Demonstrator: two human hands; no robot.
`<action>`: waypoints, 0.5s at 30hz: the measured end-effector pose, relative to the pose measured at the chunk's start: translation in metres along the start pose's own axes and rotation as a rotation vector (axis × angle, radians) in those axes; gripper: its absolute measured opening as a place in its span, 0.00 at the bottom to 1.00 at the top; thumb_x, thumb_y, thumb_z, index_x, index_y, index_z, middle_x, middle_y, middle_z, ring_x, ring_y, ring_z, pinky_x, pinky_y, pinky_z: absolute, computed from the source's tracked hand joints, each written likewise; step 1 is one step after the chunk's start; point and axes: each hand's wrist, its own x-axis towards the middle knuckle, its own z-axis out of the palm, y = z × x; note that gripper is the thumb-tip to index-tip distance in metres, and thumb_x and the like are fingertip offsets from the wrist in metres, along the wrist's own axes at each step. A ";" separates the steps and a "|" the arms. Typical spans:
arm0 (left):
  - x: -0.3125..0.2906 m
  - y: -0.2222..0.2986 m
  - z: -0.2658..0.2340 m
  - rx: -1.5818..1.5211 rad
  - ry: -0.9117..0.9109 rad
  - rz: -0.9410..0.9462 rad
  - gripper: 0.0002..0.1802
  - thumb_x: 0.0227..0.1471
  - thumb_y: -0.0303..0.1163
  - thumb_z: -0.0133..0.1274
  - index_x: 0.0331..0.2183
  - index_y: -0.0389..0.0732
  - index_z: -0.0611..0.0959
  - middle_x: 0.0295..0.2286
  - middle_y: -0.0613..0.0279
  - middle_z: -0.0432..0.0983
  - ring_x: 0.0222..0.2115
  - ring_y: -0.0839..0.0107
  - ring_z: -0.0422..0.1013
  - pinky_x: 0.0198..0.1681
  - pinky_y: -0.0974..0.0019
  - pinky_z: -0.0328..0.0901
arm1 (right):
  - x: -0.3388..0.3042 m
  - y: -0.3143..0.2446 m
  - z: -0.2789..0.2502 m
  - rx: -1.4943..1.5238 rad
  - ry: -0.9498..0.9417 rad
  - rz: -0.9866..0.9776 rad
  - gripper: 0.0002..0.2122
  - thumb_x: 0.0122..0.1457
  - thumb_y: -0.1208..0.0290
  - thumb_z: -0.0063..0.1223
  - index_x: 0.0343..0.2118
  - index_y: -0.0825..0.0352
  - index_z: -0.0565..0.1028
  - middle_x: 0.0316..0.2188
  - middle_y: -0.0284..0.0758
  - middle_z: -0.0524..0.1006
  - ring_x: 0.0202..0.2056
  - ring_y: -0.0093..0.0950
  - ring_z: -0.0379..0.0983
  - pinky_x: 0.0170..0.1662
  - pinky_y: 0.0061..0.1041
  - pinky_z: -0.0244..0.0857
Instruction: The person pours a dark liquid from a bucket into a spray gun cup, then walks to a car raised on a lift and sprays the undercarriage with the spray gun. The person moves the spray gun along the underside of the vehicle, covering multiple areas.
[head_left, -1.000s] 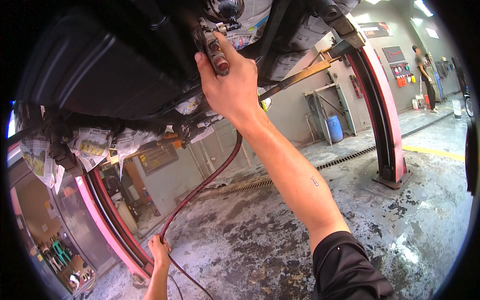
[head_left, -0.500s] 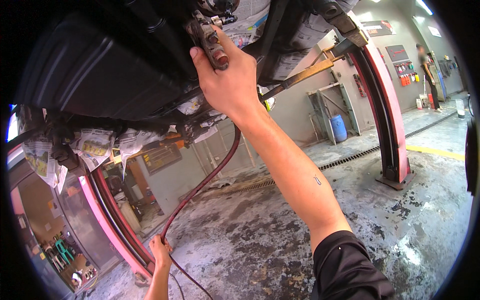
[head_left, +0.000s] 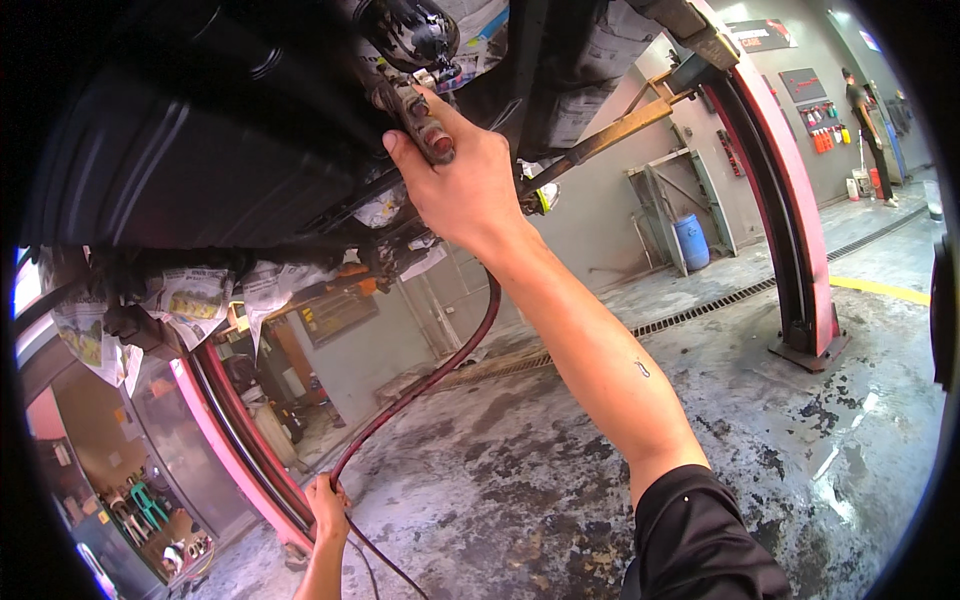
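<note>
My right hand [head_left: 465,185] is raised under a lifted car and wrapped round a grimy spray gun [head_left: 415,115] coated in dark residue. A glossy black rounded part [head_left: 412,35] shows just past the gun, close under the car. From below my right hand a dark red hose [head_left: 420,385] curves down to the lower left. My left hand [head_left: 326,505] is closed round that hose, low and well apart from the gun. The black underside of the car [head_left: 200,170] fills the upper left, with newspaper sheets [head_left: 190,298] hanging along its edge.
Red lift posts stand at right [head_left: 775,190] and left [head_left: 240,440], with a yellowish lift arm [head_left: 620,130] reaching under the car. A blue drum [head_left: 690,243] sits by the wall. Another person [head_left: 868,135] stands at far right. A floor grate [head_left: 700,310] crosses the stained floor.
The view has shifted slightly, and the room appears moved a little. My right hand with the spray gun sits slightly lower in view; more of the black rounded part shows. Both grips stay the same.
</note>
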 end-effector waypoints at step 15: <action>-0.017 0.027 0.027 0.080 0.090 -0.015 0.19 0.59 0.35 0.46 0.17 0.41 0.73 0.12 0.66 0.63 0.10 0.75 0.58 0.15 0.67 0.58 | 0.017 0.021 -0.022 0.218 0.041 -0.111 0.22 0.60 0.68 0.61 0.55 0.73 0.74 0.25 0.47 0.79 0.27 0.47 0.79 0.35 0.35 0.72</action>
